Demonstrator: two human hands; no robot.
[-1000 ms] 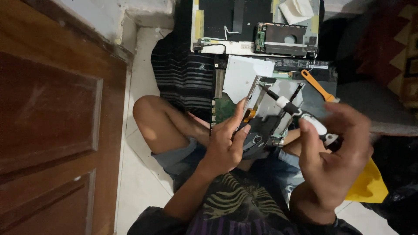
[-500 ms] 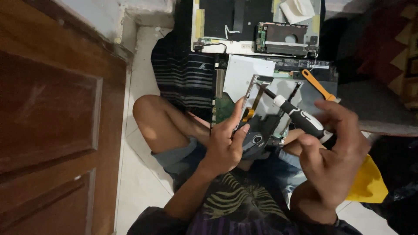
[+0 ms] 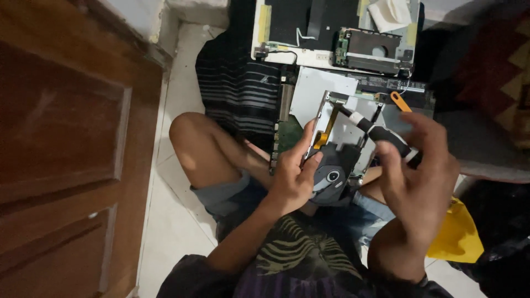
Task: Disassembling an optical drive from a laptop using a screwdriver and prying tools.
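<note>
Opened optical disc drive held over the lap, left hand with fingers clasped on its left edge, right hand with fingers wrapped round a black-and-white screwdriver whose tip meets the drive, dismantled laptop base on the floor beyond, orange-handled tool alongside, wooden door at left.

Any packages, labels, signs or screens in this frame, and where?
Yellow bag: floor, by the right hand; crumpled, plain.
White wad: top, on the opened laptop shell; folded paper or cloth.
No readable label, sign or lit screen shows.
</note>
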